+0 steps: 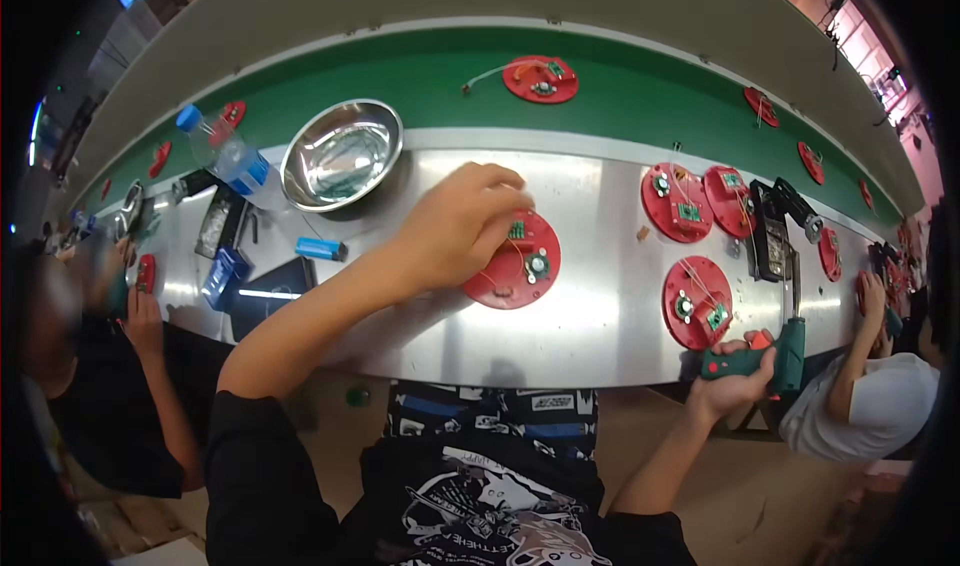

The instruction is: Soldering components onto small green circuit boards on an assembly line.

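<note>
My left hand (462, 224) is over a red round plate (522, 281) that lies on the metal table. Its fingers are bent and pressed together above the plate's upper left part; what is between them, if anything, is hidden. Green circuit boards and thin wires show on the plate. At the table's front edge on the right, my right hand (735, 381) is wrapped around the handle of a green electric screwdriver (790, 356) with red buttons. The tool's long bit points away from me, beside a black tray (770, 241).
More red plates with boards (677, 203) lie on the right, one (697, 303) near the screwdriver. A steel bowl (342, 156), a water bottle (240, 166) and a blue battery (320, 249) are on the left. Plates also lie on the green belt (430, 86). People sit on both sides.
</note>
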Demonstrator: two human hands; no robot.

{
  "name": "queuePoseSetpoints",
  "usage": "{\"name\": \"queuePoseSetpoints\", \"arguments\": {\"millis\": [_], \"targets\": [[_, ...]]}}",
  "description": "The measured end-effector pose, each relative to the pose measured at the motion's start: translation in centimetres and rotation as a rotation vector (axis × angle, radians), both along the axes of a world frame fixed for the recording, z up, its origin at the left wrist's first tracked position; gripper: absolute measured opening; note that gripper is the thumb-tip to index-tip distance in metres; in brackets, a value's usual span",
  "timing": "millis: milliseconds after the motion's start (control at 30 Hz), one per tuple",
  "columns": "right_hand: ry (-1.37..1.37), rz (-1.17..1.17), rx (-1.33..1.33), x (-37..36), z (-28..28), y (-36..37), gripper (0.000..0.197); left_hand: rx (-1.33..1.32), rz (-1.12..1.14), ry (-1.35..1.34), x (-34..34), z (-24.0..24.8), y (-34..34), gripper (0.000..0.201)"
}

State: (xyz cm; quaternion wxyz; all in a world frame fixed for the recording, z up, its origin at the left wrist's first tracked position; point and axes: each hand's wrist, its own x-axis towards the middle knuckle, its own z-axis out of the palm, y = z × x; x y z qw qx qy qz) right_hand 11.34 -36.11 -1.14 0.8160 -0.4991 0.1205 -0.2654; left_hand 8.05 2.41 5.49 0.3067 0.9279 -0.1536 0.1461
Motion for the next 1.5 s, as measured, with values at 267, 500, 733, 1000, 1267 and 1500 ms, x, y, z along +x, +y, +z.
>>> {"name": "queuePoseSetpoints", "arguments": {"millis": [267, 500, 733, 1000, 1267, 1500], "targets": [[0.007, -0.067, -0.076, -0.7, 1.9, 0.8, 0.034, 0.179, 0.206, -0.103, -1.3, -3.5, -2.0, 0.041], [-0.015, 0.018, -0.037, -0.5, 0.7, -0.3, 0.036, 0.04, 0.193, -0.021, -1.1, -2.7, -0.8, 0.03], [-0.007, -0.03, -0.06, -0.3, 1.0, -0.1, 0.037, 0.061, 0.045, -0.122, -1.5, -3.8, 0.4, 0.032], [-0.011, -0.025, -0.04, -0.2, 0.9, -0.4, 0.034, -0.237, -0.21, -0.036, -2.6, -4.1, 1.0, 0.024], [0.003, -0.093, -0.121, -0.7, 1.6, 1.4, 0.032, -0.409, -0.332, -0.11, -1.4, -1.3, 4.8, 0.017], [0.025, -0.09, -0.027, 0.2, -1.3, -4.7, 0.032, 0.116, 0.59, -0.042, 2.1, -1.3, 14.0, 0.019]]}}
